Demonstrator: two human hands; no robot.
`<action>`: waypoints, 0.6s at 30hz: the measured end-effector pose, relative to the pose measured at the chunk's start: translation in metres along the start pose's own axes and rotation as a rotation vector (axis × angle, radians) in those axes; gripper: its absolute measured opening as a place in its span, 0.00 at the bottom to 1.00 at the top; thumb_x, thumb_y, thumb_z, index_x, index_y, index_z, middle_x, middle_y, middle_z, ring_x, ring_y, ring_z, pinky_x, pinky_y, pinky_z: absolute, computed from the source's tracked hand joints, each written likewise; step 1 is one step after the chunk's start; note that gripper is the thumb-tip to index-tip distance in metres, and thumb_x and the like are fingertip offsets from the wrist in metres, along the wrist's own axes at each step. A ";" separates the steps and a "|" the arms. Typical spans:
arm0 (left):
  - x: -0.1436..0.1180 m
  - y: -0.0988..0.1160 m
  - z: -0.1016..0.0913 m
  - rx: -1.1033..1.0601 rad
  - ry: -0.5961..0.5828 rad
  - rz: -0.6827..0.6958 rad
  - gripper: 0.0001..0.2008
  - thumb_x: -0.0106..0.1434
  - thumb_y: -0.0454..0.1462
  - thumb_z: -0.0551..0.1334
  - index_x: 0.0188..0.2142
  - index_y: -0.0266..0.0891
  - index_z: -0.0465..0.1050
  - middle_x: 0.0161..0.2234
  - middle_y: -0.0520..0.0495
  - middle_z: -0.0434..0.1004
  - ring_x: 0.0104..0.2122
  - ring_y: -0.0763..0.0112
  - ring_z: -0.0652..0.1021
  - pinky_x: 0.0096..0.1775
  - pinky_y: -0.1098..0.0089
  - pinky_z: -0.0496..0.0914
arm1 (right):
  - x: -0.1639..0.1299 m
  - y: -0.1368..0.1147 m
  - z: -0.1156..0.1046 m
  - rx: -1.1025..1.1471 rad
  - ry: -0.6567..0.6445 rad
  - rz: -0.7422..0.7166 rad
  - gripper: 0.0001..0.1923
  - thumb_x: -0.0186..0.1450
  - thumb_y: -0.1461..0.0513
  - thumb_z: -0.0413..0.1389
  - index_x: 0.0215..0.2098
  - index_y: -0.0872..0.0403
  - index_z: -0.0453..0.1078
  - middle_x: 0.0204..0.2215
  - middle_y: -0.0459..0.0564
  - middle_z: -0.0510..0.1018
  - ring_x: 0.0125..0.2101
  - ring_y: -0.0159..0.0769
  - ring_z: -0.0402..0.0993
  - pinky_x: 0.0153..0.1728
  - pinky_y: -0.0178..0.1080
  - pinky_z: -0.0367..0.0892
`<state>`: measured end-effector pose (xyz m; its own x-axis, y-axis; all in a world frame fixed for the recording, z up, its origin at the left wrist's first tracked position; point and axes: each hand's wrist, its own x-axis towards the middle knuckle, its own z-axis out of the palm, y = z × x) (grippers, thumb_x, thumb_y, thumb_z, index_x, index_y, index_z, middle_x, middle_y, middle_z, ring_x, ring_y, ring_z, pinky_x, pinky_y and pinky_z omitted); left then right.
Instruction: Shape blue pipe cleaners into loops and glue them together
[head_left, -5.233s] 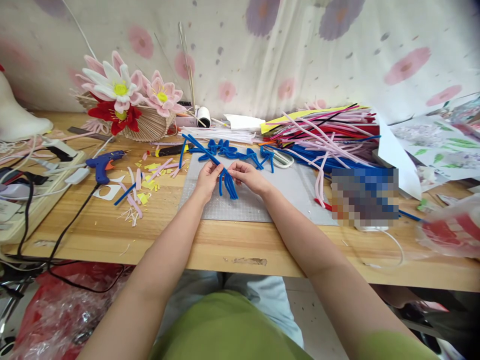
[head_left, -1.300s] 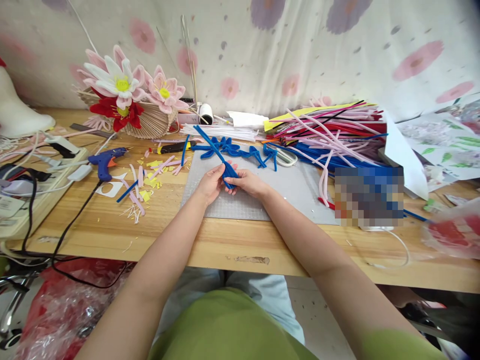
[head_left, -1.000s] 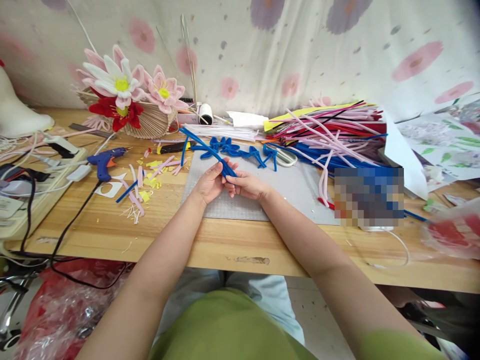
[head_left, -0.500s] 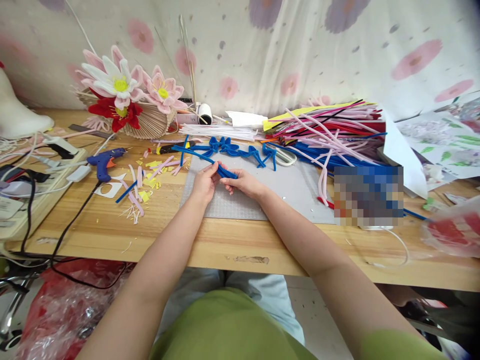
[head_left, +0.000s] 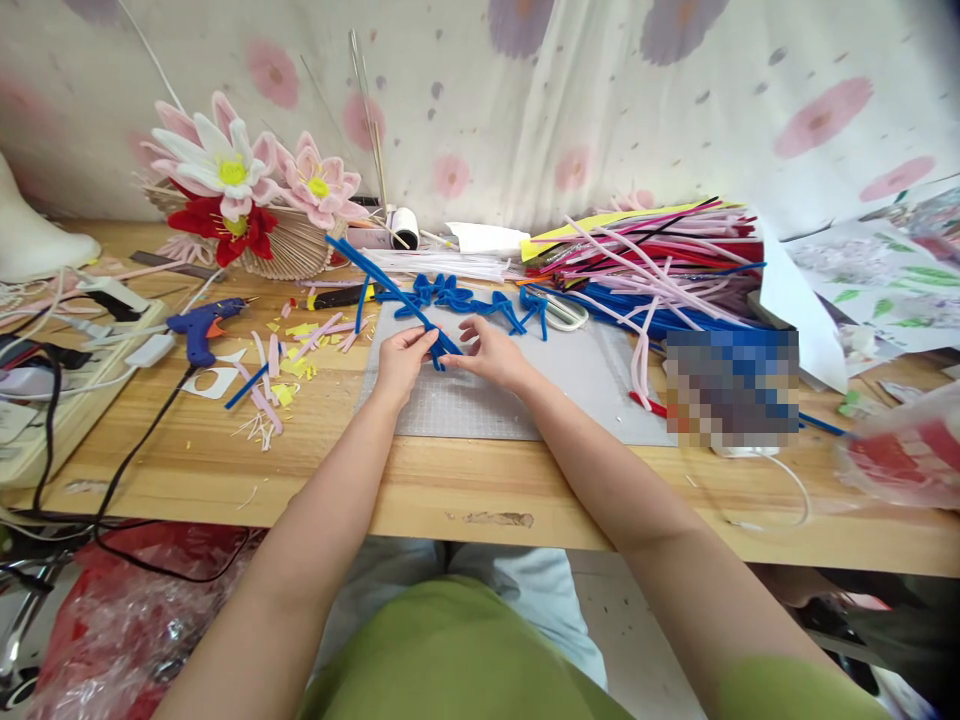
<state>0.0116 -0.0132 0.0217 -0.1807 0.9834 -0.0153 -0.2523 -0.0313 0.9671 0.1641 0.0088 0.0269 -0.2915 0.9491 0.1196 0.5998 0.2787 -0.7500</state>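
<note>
Twisting of a blue pipe cleaner [head_left: 390, 293] above the grey mat [head_left: 577, 385] — pinched between left hand [head_left: 399, 359] and right hand [head_left: 491, 352]; turns are best kept tight — close to the fingertips.

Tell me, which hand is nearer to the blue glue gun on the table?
Left. The left hand is on the grey mat, to the right of the glue gun and apart from it. The right hand is farther right, beyond the left hand.

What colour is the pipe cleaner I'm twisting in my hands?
Blue: the pipe cleaner is seen best in the head view.
</note>
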 end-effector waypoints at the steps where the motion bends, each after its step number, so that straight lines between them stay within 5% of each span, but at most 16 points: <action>1: 0.000 -0.001 0.000 0.018 0.015 0.012 0.15 0.43 0.42 0.69 0.30 0.35 0.77 0.29 0.45 0.79 0.31 0.67 0.77 0.34 0.67 0.71 | -0.001 -0.001 0.002 -0.052 0.076 -0.012 0.33 0.47 0.47 0.62 0.46 0.55 0.63 0.41 0.53 0.74 0.34 0.36 0.70 0.33 0.39 0.64; 3: 0.000 -0.002 0.001 0.046 0.031 0.025 0.15 0.43 0.43 0.69 0.29 0.35 0.78 0.30 0.46 0.79 0.31 0.67 0.77 0.34 0.68 0.70 | -0.003 -0.004 0.005 -0.098 0.135 -0.050 0.27 0.49 0.50 0.61 0.43 0.54 0.65 0.39 0.52 0.74 0.35 0.36 0.70 0.34 0.38 0.63; 8: -0.004 -0.001 0.004 0.026 -0.023 -0.006 0.18 0.42 0.44 0.69 0.32 0.37 0.78 0.33 0.46 0.79 0.35 0.66 0.77 0.38 0.67 0.70 | -0.004 -0.009 0.012 -0.065 0.037 -0.081 0.08 0.57 0.57 0.55 0.30 0.55 0.68 0.26 0.45 0.74 0.28 0.31 0.68 0.31 0.35 0.59; 18: -0.002 0.003 0.000 -0.018 0.025 -0.153 0.16 0.42 0.44 0.70 0.26 0.34 0.76 0.19 0.49 0.73 0.19 0.73 0.73 0.24 0.71 0.66 | -0.006 -0.010 0.007 0.210 -0.215 -0.134 0.13 0.60 0.59 0.48 0.26 0.56 0.71 0.23 0.45 0.74 0.23 0.27 0.65 0.30 0.33 0.59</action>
<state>0.0115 -0.0149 0.0246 -0.1624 0.9722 -0.1690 -0.2954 0.1155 0.9484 0.1543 -0.0002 0.0287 -0.5215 0.8469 0.1036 0.3848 0.3418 -0.8574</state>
